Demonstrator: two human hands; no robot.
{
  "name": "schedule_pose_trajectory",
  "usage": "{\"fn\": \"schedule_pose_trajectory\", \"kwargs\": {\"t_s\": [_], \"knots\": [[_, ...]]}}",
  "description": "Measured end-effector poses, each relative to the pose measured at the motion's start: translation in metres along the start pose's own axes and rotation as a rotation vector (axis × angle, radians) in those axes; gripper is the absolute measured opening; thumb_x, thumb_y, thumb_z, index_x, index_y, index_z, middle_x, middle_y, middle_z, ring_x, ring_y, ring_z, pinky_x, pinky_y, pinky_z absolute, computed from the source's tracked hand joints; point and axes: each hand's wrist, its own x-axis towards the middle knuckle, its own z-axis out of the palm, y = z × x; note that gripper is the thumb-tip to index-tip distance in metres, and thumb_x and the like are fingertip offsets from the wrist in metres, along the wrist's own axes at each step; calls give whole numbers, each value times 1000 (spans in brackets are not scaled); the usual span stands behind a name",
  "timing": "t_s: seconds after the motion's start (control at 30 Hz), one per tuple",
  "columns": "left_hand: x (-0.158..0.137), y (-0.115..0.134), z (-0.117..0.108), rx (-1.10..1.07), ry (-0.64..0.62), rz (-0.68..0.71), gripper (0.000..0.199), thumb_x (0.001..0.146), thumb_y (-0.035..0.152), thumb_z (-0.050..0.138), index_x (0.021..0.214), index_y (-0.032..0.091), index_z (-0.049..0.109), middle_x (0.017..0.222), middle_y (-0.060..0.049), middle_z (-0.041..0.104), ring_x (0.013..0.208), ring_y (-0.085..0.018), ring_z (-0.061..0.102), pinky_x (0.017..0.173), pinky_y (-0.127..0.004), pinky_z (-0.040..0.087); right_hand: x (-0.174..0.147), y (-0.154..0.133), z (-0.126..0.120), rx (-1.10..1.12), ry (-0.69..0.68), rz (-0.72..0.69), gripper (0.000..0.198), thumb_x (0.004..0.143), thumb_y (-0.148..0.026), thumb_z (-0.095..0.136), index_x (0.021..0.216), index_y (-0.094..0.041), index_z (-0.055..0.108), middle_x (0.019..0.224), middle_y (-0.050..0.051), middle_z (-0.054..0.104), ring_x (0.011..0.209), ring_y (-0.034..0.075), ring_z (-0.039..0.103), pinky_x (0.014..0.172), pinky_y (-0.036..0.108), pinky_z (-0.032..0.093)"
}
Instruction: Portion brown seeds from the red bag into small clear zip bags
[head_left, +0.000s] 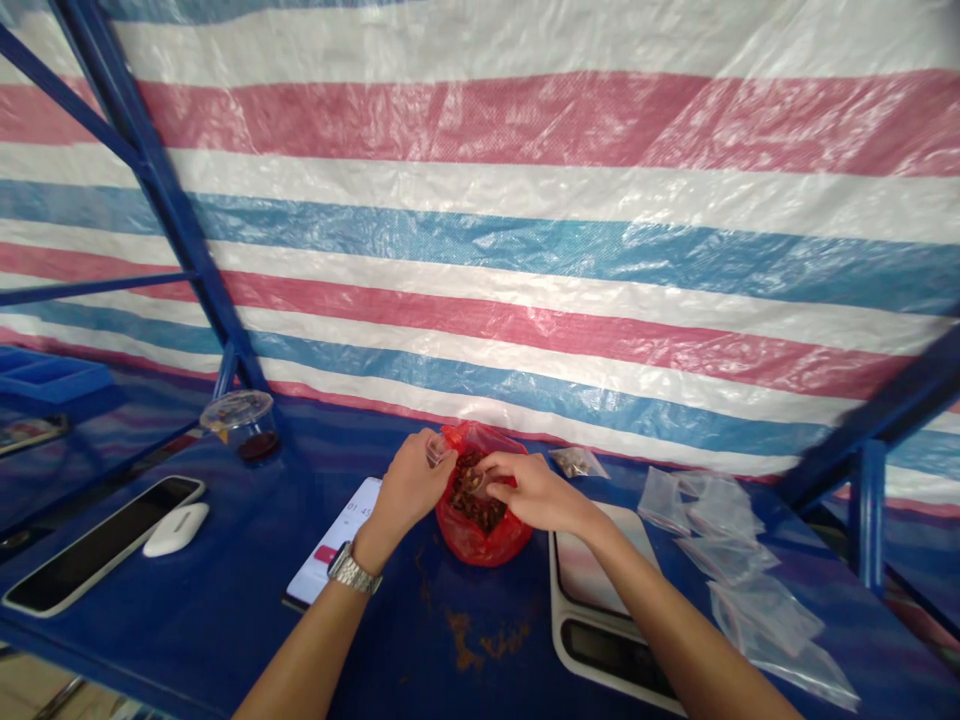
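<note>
A red plastic bag stands open on the blue table, filled with small brown dried pieces. My left hand, with a metal watch on its wrist, is at the bag's left rim. Its fingers are closed on a small clear plastic bag, partly hidden by them. My right hand reaches into the red bag from the right, fingers bent together among the brown pieces; what they pinch is too small to make out. A white scale lies under my right forearm.
Several clear zip bags lie at the right, and a filled small bag behind the scale. A lit phone, a dark phone, a white earbud case and a lidded cup stand left. Brown crumbs lie in front.
</note>
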Motion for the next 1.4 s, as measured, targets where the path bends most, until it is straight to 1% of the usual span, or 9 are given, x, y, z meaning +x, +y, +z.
{"fn": "schedule_pose_trajectory", "kwargs": {"t_s": [0.17,0.23,0.43,0.67,0.9,1.03,1.17,1.27,1.4], "knots": [[-2,6,6,-43,53,96,20,89,35,61,76,22,54,78,-1,60,73,-18,58,68,-27,41,-2,-9,-21,137,67,-119,25,97,-17,54,117,-20,68,115,7,76,105,19,72,97,33,54],[-7,12,10,-52,43,106,18,90,35,61,79,22,56,80,-1,63,73,-18,59,68,-27,42,-2,-16,-25,116,130,-166,25,98,-20,55,120,-21,67,119,7,76,110,19,71,101,34,52],[-18,26,18,-45,-30,141,17,94,38,59,97,22,63,98,-5,73,85,-21,67,72,-29,45,-6,-34,-19,-359,378,-251,36,92,-12,66,125,-28,68,121,5,75,115,25,65,105,47,40],[-18,25,17,-28,-16,126,10,93,29,58,100,22,61,97,-5,73,84,-22,69,70,-29,45,-9,-40,-13,-515,402,-399,43,95,-7,63,130,-32,65,125,2,72,117,23,62,101,44,34],[-17,25,17,-5,15,94,9,90,29,61,89,23,55,83,0,67,73,-19,63,65,-27,40,-8,-38,-14,-518,422,-379,42,95,-14,68,133,-33,64,124,1,72,117,24,63,100,43,34],[-16,23,18,-84,25,92,12,89,31,62,85,23,54,76,2,64,70,-18,61,64,-27,41,-7,-38,-15,-519,443,-356,35,96,-22,70,130,-31,66,123,3,73,115,25,65,101,44,36],[-14,21,22,-234,46,119,9,87,28,64,90,23,58,80,1,67,72,-18,63,67,-27,45,-8,-42,-13,-503,455,-351,30,99,-27,66,128,-31,67,123,3,74,114,25,66,101,44,37],[-15,21,24,-305,48,170,15,83,24,68,95,22,60,87,-2,70,78,-20,65,71,-29,48,-9,-43,-12,-519,429,-383,31,100,-24,64,130,-32,66,125,3,73,116,25,65,101,44,36],[-15,22,26,-344,55,193,20,86,25,67,104,21,60,93,-4,72,82,-20,68,74,-30,51,-10,-44,-13,-530,453,-427,32,100,-18,62,129,-32,66,130,3,71,121,24,63,102,43,35]]}}
